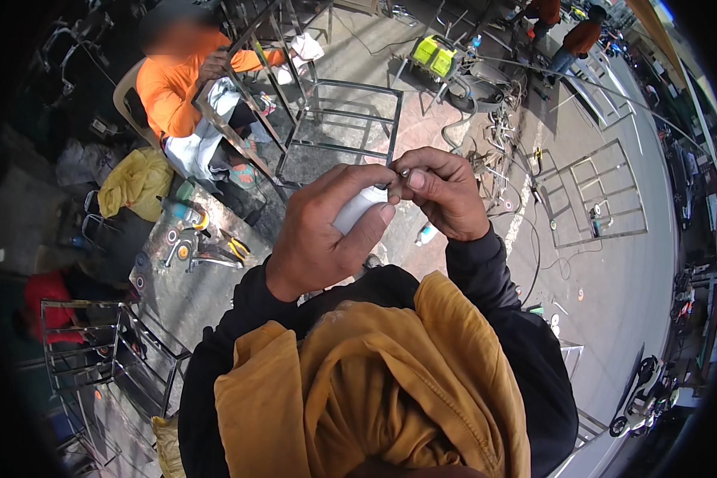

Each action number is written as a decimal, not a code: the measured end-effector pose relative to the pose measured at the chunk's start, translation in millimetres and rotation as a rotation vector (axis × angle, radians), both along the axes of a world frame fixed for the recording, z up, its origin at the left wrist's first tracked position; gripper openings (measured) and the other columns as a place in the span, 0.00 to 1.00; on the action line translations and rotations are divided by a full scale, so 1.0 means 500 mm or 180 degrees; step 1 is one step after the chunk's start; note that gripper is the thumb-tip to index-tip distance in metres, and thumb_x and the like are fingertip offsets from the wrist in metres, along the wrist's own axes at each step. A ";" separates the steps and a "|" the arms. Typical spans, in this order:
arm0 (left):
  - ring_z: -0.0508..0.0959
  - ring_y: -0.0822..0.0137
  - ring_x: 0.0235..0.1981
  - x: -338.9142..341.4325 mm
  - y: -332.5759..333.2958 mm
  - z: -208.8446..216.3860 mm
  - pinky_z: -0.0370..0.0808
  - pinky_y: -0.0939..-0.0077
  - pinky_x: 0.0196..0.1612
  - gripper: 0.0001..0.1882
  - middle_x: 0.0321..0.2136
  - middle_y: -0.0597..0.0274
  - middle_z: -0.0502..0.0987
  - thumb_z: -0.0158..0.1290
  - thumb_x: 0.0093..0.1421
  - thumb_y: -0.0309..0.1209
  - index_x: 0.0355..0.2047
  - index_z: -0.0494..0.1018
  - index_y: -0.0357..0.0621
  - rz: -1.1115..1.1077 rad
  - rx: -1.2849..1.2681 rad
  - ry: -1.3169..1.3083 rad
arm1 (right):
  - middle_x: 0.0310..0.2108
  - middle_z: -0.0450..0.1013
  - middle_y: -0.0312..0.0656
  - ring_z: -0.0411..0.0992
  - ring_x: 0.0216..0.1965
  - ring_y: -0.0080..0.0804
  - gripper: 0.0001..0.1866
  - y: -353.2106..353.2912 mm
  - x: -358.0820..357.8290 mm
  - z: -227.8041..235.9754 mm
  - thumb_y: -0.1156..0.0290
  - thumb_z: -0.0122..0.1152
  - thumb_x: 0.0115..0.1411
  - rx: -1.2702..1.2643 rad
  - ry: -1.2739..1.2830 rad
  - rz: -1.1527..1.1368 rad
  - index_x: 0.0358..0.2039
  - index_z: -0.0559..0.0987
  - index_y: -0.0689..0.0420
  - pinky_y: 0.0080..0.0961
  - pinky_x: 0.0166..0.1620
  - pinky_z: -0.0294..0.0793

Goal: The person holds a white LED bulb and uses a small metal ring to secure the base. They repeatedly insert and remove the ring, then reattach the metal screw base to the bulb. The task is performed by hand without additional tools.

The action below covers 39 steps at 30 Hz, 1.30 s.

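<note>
In front of my chest, my left hand (pixel 315 231) is wrapped round a small white bottle (pixel 358 209), whose lower part my palm and fingers hide. The bottle's narrow dark tip points toward my right hand (pixel 448 195). Thumb and forefinger of that hand pinch a tiny, shiny piece (pixel 405 172) right by the tip; its kind is too small to make out. My fingertips on both sides nearly meet there.
A person in orange (pixel 175 88) sits at the far left, holding a metal frame (pixel 342 115). Pliers (pixel 235 248) and an angle grinder (pixel 185 213) lie on a board at left. A yellow-green machine (pixel 434 56) stands far ahead. Cables and another metal frame (pixel 593 195) lie at right.
</note>
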State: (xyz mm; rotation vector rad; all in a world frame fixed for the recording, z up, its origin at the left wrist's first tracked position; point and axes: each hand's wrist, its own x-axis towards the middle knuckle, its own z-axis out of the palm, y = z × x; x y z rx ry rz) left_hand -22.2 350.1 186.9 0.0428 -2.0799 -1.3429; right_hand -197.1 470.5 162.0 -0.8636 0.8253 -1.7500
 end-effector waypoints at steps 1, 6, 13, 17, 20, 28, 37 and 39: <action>0.79 0.59 0.33 -0.002 0.000 0.004 0.75 0.69 0.38 0.14 0.34 0.53 0.79 0.57 0.58 0.28 0.44 0.74 0.36 0.0067 -0.0183 0.0106 | 0.37 0.78 0.49 0.78 0.38 0.35 0.12 0.001 0.003 0.002 0.75 0.61 0.62 0.0000 0.0071 -0.0027 0.45 0.78 0.67 0.31 0.44 0.78; 0.80 0.55 0.31 0.005 0.001 0.013 0.75 0.67 0.34 0.13 0.33 0.51 0.79 0.58 0.56 0.26 0.42 0.75 0.36 0.0080 -0.0343 0.0151 | 0.35 0.78 0.48 0.78 0.37 0.34 0.12 0.007 0.017 0.014 0.76 0.62 0.62 -0.0048 0.0339 -0.0108 0.44 0.78 0.68 0.30 0.44 0.78; 0.79 0.56 0.30 0.012 0.006 0.012 0.75 0.67 0.34 0.12 0.31 0.52 0.79 0.58 0.56 0.26 0.41 0.76 0.37 0.0015 -0.0181 0.0079 | 0.35 0.77 0.47 0.78 0.37 0.34 0.12 0.013 0.026 0.016 0.76 0.60 0.63 0.0017 0.0132 -0.0028 0.44 0.77 0.69 0.29 0.44 0.78; 0.79 0.57 0.29 0.013 0.010 0.008 0.74 0.68 0.33 0.12 0.31 0.52 0.79 0.57 0.57 0.26 0.41 0.75 0.37 -0.0051 -0.0136 0.0090 | 0.34 0.77 0.47 0.78 0.36 0.33 0.11 0.019 0.035 0.018 0.75 0.59 0.64 0.0081 -0.0053 -0.0065 0.44 0.77 0.68 0.29 0.43 0.78; 0.78 0.64 0.30 0.016 0.015 0.003 0.74 0.72 0.35 0.13 0.32 0.54 0.78 0.56 0.59 0.28 0.43 0.73 0.35 -0.0110 0.0199 0.0146 | 0.34 0.77 0.46 0.78 0.34 0.32 0.11 0.022 0.043 0.022 0.75 0.58 0.64 0.0080 -0.0224 -0.0078 0.44 0.77 0.68 0.28 0.41 0.79; 0.77 0.72 0.33 0.019 0.026 0.004 0.74 0.77 0.37 0.10 0.33 0.59 0.75 0.50 0.65 0.32 0.41 0.68 0.38 -0.0843 0.2210 -0.0275 | 0.32 0.78 0.45 0.77 0.30 0.27 0.12 0.039 0.065 0.021 0.73 0.58 0.65 0.0234 0.0032 -0.0418 0.45 0.77 0.67 0.24 0.33 0.78; 0.80 0.65 0.29 0.047 0.065 -0.027 0.78 0.73 0.32 0.06 0.33 0.57 0.75 0.50 0.62 0.29 0.36 0.69 0.39 -0.1015 0.3795 -0.1252 | 0.31 0.76 0.43 0.75 0.28 0.25 0.10 0.096 0.102 -0.021 0.72 0.55 0.65 0.0709 -0.0801 -0.0061 0.43 0.74 0.64 0.19 0.28 0.74; 0.80 0.65 0.29 0.052 0.076 -0.032 0.78 0.73 0.32 0.06 0.33 0.56 0.75 0.50 0.62 0.29 0.35 0.70 0.39 -0.0997 0.3984 -0.1476 | 0.31 0.76 0.43 0.74 0.27 0.24 0.10 0.110 0.108 -0.035 0.72 0.55 0.65 0.0666 -0.0882 -0.0039 0.43 0.74 0.64 0.18 0.27 0.72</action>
